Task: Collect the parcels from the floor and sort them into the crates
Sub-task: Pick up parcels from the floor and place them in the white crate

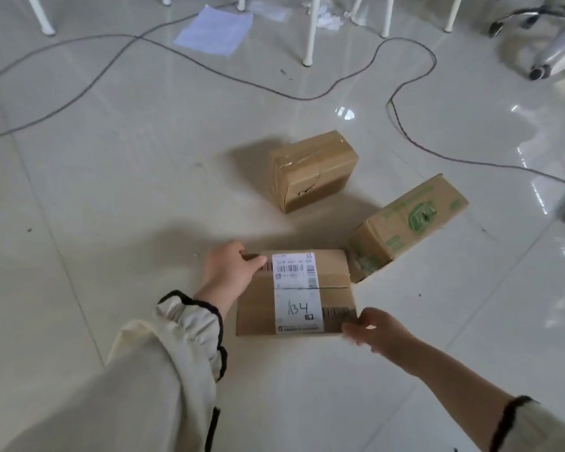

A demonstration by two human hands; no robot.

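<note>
The labelled parcel lies low in the view at about 6 o'clock, either on the floor or barely off it; which one cannot be told. Its white label faces up and carries a handwritten 134.

The left hand grips the far-left corner at 10 o'clock of the parcel, thumb laid on the top face and fingers curled round the edge. The right hand pinches the near-right corner at 4 o'clock, fingers bent round it.

This diagonal hold on 2 opposite corners looks sound for a light carton. To do the lift well, the person should probably slide the fingers further under the base before raising it, so the weight sits on the fingers and not on a pinch. Keeping the top level and the label up would leave the 134 readable for choosing a crate. No crate shows in this view, so the person will have to turn to find one.

2 more parcels wait: a taped parcel at 12 o'clock, and a green-printed parcel at 2 o'clock, its near corner just beside the labelled one. Lifting straight up should avoid nudging it. A cable loops across the floor beyond, a likely trip risk when standing.
</note>
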